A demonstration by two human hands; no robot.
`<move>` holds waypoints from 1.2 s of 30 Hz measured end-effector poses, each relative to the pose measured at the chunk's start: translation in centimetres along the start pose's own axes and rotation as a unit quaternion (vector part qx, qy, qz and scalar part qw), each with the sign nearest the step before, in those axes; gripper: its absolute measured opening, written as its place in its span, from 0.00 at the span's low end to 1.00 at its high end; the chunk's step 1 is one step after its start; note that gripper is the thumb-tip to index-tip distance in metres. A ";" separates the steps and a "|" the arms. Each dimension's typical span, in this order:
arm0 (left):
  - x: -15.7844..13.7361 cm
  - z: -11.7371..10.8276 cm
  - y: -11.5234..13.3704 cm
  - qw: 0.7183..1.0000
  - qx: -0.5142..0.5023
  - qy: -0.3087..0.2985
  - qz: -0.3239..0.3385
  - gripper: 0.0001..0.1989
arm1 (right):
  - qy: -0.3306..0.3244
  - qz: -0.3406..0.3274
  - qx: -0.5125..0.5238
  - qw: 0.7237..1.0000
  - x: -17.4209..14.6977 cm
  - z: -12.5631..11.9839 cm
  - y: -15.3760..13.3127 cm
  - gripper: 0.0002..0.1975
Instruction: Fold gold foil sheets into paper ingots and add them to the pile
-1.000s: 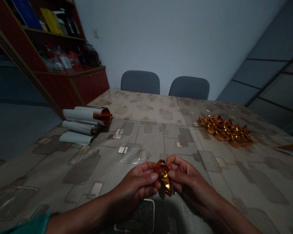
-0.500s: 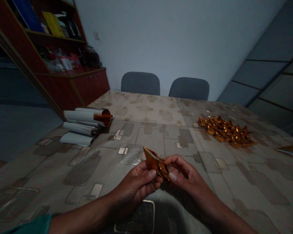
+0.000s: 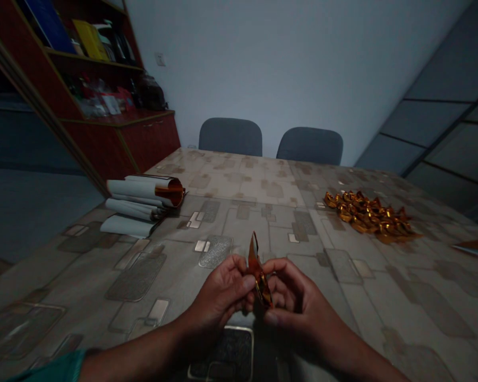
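Note:
Between my two hands, above the near part of the table, is a folded piece of gold foil paper [image 3: 255, 262], standing on edge with a pointed tip upward. My left hand [image 3: 227, 289] pinches its left side, thumb in front and fingers behind. My right hand [image 3: 295, 292] holds the right side, with the index finger near the upper part and the thumb low down. Part of the paper is hidden by the fingers. Farther right on the table lies a cluster of several folded gold paper pieces [image 3: 368, 212].
A stack of rolled white-backed gold paper sheets [image 3: 137, 204] lies on the left of the patterned tablecloth [image 3: 239, 183]. Another folded gold piece [image 3: 476, 246] is at the right edge. Two grey chairs [image 3: 230, 137] stand beyond the table, and a red-brown cabinet [image 3: 143, 140] is back left.
The folded paper has turned from leaning left, broad side showing, to nearly upright and edge-on. My right thumb has shifted lower and slightly left.

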State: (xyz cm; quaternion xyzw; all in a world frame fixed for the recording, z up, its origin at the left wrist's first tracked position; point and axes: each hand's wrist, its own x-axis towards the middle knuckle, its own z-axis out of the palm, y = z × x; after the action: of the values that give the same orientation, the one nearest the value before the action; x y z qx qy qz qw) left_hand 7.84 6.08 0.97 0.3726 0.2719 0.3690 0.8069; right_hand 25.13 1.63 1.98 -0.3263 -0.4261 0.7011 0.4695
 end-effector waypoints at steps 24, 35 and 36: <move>-0.5 -0.3 1.4 0.957 0.263 0.060 0.103 0.19 | 0.097 -0.153 -0.366 0.913 -0.8 -0.2 -2.0 0.08; -0.4 -0.4 1.7 0.997 0.028 -0.057 -0.033 0.15 | -0.016 -0.249 -0.538 0.805 -0.8 -3.4 -4.8 0.23; -0.3 -0.5 1.5 0.997 0.033 -0.057 -0.035 0.15 | -0.035 -0.247 -0.533 0.808 -0.8 -3.3 -4.8 0.22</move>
State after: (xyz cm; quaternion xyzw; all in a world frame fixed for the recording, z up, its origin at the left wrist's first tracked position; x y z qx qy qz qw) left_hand 6.73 6.70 1.99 0.4094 0.2506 0.3093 0.8209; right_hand 30.02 2.78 4.98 -0.3840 -0.8155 0.2350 0.3636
